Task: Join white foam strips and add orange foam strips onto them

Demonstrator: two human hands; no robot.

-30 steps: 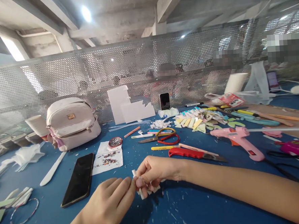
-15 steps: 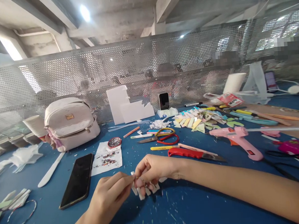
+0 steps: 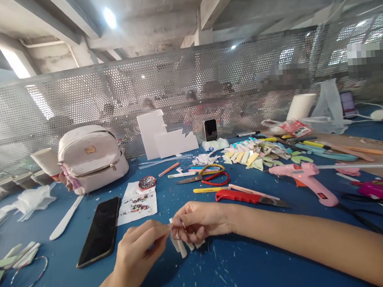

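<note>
Low over the blue table [image 3: 250, 261], my right hand [image 3: 201, 221] is closed around a small bunch of white foam strips [image 3: 182, 246] that stick out below its fingers. My left hand [image 3: 138, 255] comes in from the lower left with thumb and fingers pinched at the top of the same strips, right against my right fingertips. A black phone [image 3: 99, 230] lies just left of my hands. A paper sheet with coloured beads [image 3: 137, 203] sits behind them.
Behind my hands lie a red utility knife [image 3: 246, 197], a yellow pen [image 3: 210, 189], scissors [image 3: 206, 175], a pink glue gun [image 3: 306, 180] and a pile of cut foam pieces [image 3: 253, 155]. A white backpack [image 3: 90, 157] stands at the left before a perforated metal screen.
My left fingers have closed into a pinch against the strips held by my right hand. Both hands stayed in almost the same place.
</note>
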